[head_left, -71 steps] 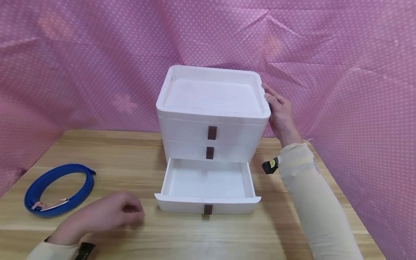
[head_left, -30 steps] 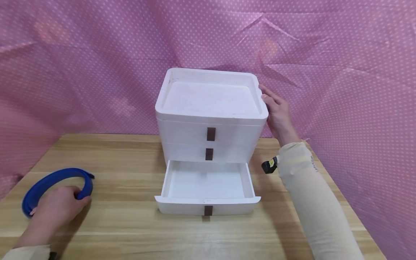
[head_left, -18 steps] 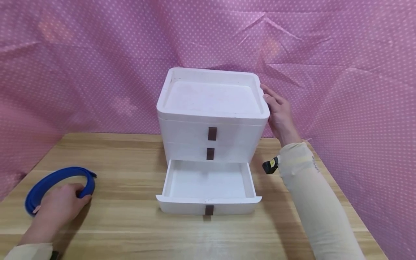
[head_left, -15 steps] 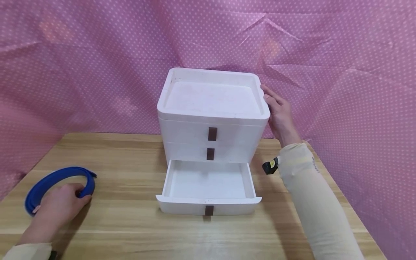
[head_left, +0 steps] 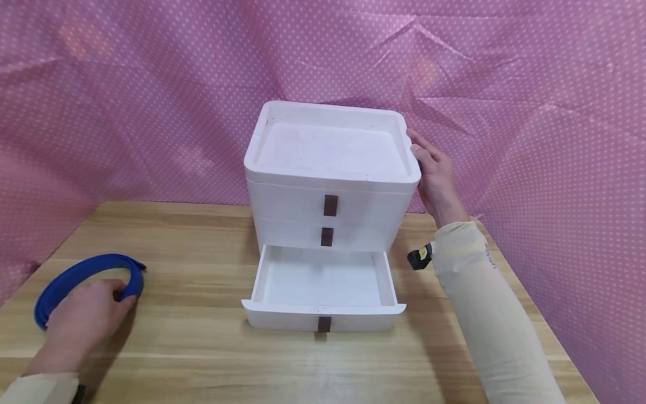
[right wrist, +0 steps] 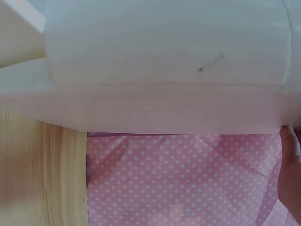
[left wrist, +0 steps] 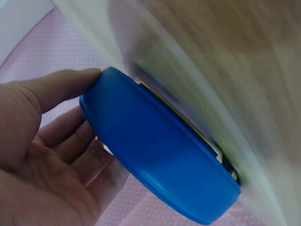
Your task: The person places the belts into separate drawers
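Note:
A coiled blue belt (head_left: 60,288) with a metal buckle lies at the left of the wooden table. My left hand (head_left: 87,314) is on the loop's near right side and pinches the strap. In the left wrist view, the thumb (left wrist: 70,84) presses on the belt's edge and the other fingers reach behind it. A white drawer cabinet (head_left: 282,202) stands mid-table, its bottom drawer (head_left: 323,278) pulled out with nothing inside. My right hand (head_left: 436,177) rests against the cabinet's upper right side, fingers extended along it; the right wrist view catches only part of that hand.
Two upper drawers with brown pull tabs (head_left: 330,205) are closed, below a shallow tray top (head_left: 328,148). Pink dotted cloth (head_left: 202,84) hangs behind and beside the wooden table (head_left: 192,359). The open drawer juts toward the front edge.
My left hand has moved left from beside the open drawer to the blue belt and taken hold of it. My right hand stays on the cabinet, and the belt keeps its place.

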